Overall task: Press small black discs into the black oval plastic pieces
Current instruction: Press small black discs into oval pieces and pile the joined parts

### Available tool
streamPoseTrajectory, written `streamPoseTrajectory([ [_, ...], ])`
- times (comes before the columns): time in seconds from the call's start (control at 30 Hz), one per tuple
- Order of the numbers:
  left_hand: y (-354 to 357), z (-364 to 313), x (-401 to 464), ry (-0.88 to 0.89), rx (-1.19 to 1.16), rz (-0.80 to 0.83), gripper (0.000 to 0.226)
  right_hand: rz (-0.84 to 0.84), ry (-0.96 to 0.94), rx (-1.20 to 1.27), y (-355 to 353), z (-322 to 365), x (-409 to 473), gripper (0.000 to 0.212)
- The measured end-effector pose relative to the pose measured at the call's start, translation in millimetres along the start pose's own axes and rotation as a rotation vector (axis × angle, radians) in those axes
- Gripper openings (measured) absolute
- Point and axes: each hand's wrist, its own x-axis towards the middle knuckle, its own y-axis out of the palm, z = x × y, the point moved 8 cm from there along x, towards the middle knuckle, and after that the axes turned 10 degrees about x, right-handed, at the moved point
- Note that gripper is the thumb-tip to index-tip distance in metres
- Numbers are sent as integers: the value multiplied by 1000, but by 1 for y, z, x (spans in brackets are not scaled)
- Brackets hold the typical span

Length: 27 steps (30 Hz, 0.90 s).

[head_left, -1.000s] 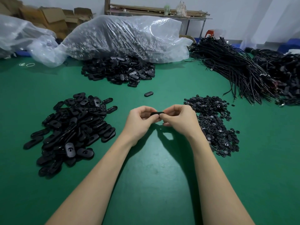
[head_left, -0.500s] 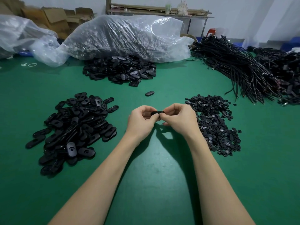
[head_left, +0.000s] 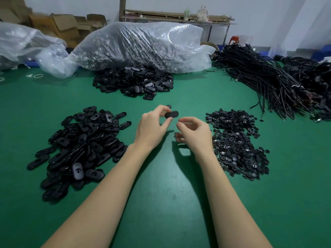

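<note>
While the green table [head_left: 170, 203] stretches wide under everything, a big clear plastic bag [head_left: 143, 47] of dark parts lies along its far side, with a heap of black cables [head_left: 265, 81] to the right. Nearer, a pile of oval pieces [head_left: 80, 145] sits by the left forearm and a pile of small discs [head_left: 236, 142] by the right. Above the table, between those piles, the left hand [head_left: 152, 127] pinches one oval piece [head_left: 171, 114] between thumb and fingertips. Just beside it the right hand [head_left: 195, 135] hangs apart, fingers loosely curled, holding nothing I can see.
</note>
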Motion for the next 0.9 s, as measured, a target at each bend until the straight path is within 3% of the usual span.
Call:
streamPoseTrajectory([
  [0.3, 37, 34, 72, -254, 286, 24, 25, 100, 1, -219, 9, -9, 1, 8],
  [0.4, 40, 39, 72, -280, 315, 67, 38, 122, 10, -234, 10, -11, 1, 8],
  [0.47, 34, 33, 64, -271, 294, 58, 48, 130, 8, -246, 10, -11, 1, 7],
  [0.57, 22, 19, 35, -221, 243, 49, 44, 123, 6, -248, 9, -9, 1, 8],
  [0.7, 19, 8, -18, -166, 159, 141, 49, 82, 3, -226, 6, -6, 2, 7],
  [0.8, 19, 3, -42, -70, 244, 213, 45, 24, 7, -166, 2, -3, 2, 10],
  [0.9, 15, -4, -45, -17, 306, 225, 40, 15, -116, -348, 8, 11, 4, 11],
])
